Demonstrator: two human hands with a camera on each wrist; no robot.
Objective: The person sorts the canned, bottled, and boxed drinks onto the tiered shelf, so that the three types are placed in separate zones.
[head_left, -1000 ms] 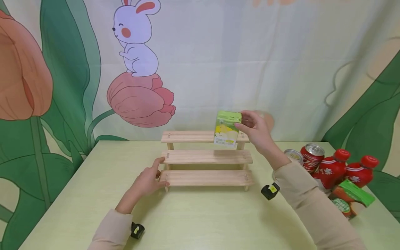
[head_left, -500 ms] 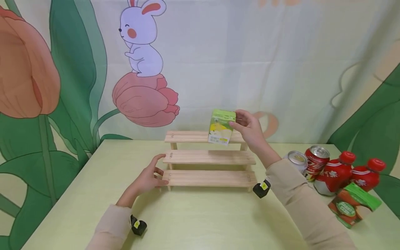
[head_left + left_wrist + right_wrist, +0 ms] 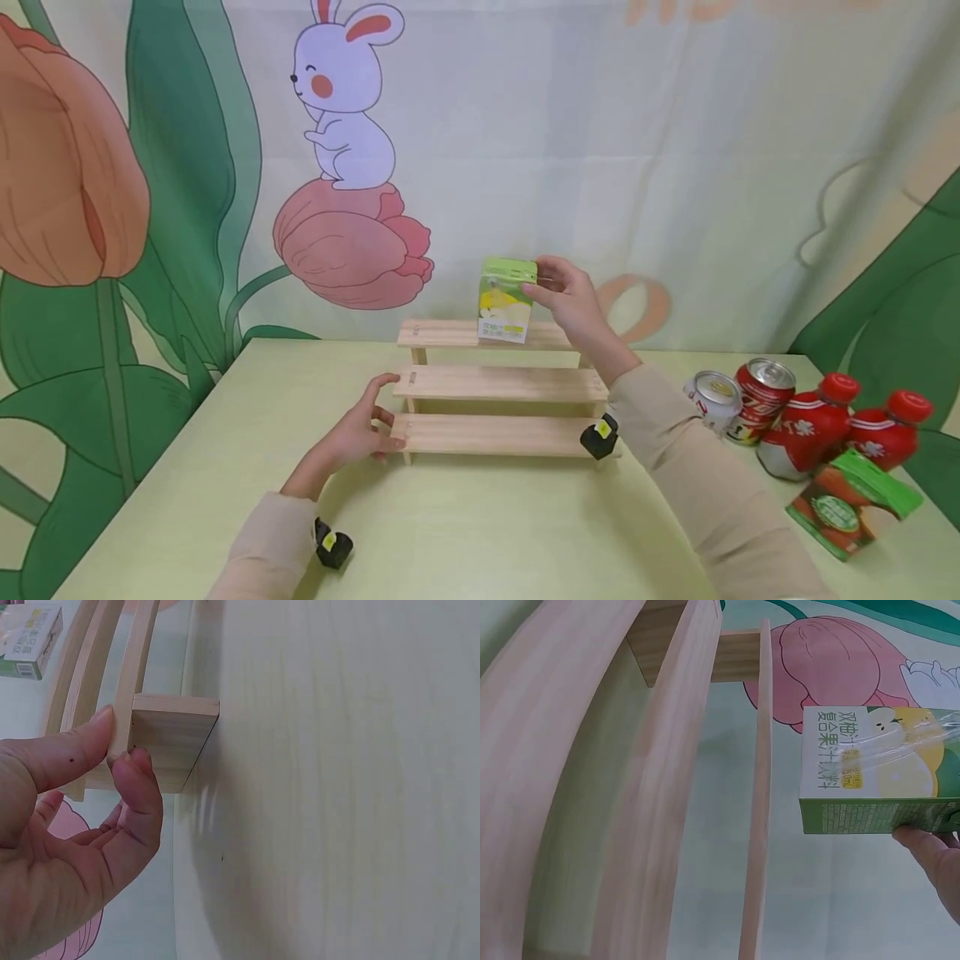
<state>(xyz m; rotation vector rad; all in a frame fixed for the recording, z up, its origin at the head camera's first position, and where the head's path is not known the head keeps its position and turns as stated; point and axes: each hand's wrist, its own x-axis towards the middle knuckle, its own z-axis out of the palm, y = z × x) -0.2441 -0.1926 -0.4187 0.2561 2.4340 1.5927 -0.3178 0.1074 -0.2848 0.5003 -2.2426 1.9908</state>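
Note:
My right hand holds a green juice box by its right side, upright over the top board of a three-step wooden rack. The carton has pear and yellow fruit pictures and a white band at the bottom. In the right wrist view a gap shows between the juice box and the top board. My left hand grips the left end of the rack. In the left wrist view, the thumb and a curled finger of the left hand pinch a board end.
On the table's right stand a white can, a red can and two red-capped bottles. A green-and-red packet lies in front of them. A printed curtain hangs behind the rack.
My right hand has carried the juice box leftward above the top board, toward its middle. The left hand stays at the rack's left end; the view has shifted slightly.

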